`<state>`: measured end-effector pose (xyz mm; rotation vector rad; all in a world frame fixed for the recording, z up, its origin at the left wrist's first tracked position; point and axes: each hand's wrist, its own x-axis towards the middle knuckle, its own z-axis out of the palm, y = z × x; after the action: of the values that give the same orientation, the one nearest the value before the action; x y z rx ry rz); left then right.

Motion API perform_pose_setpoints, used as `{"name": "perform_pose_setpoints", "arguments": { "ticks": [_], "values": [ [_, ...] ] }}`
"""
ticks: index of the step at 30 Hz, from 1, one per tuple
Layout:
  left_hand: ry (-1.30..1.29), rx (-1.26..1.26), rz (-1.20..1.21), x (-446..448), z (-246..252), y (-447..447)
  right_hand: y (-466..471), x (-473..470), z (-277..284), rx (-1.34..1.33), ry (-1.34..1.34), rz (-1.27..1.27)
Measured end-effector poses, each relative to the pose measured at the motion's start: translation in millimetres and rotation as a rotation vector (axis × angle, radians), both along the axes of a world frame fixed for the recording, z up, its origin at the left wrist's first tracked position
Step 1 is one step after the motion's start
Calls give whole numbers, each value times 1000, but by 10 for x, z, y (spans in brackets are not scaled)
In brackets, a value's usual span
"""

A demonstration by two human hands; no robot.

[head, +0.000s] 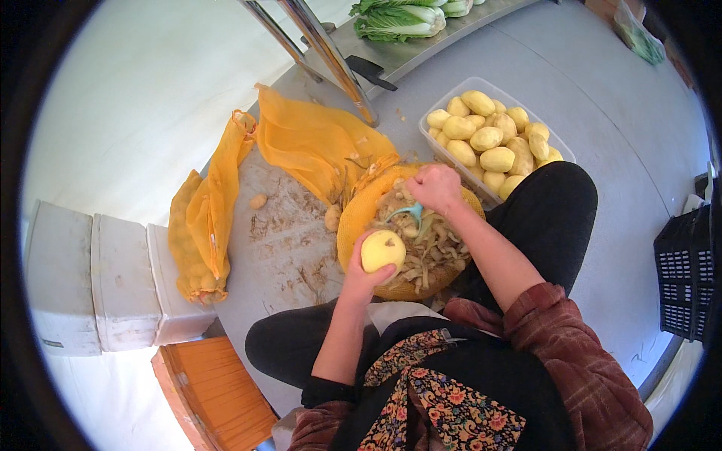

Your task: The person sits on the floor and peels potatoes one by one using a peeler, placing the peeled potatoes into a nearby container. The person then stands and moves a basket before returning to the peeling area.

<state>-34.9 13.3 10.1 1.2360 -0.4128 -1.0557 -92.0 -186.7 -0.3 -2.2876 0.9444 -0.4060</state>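
My left hand (369, 268) holds a peeled yellow potato (383, 251) with a dark spot on its upper side. Above and to the right of it, my right hand (435, 188) is closed around the handle of a light-blue peeler (416, 211), whose head points down and left. The blade is not in contact with the potato. Beneath both hands sits an orange mesh sack (352, 225), rolled open and holding many potato peelings (431, 248). A clear plastic tub (491, 84) at the upper right bears a heap of peeled potatoes (486, 138).
A full mesh sack of potatoes (194, 248) leans at the left near white boxes (124, 282). Loose potatoes (258, 201) lie on the dirty grey floor. A metal shelf (395, 56) holds Chinese cabbages (400, 22) and a cleaver (366, 69). A black crate (683, 276) stands far right.
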Motion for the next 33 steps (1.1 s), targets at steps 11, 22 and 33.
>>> {"name": "perform_pose_setpoints", "arguments": {
  "ticks": [11,22,33],
  "values": [
    [-502,153,-51,-42,59,-52,125,12,2,-37,10,118],
    [-464,134,-37,17,43,-51,108,-9,23,-42,-101,201],
    [-535,127,-55,18,95,-34,-45,-30,-18,-38,85,-62]
  ]
}}
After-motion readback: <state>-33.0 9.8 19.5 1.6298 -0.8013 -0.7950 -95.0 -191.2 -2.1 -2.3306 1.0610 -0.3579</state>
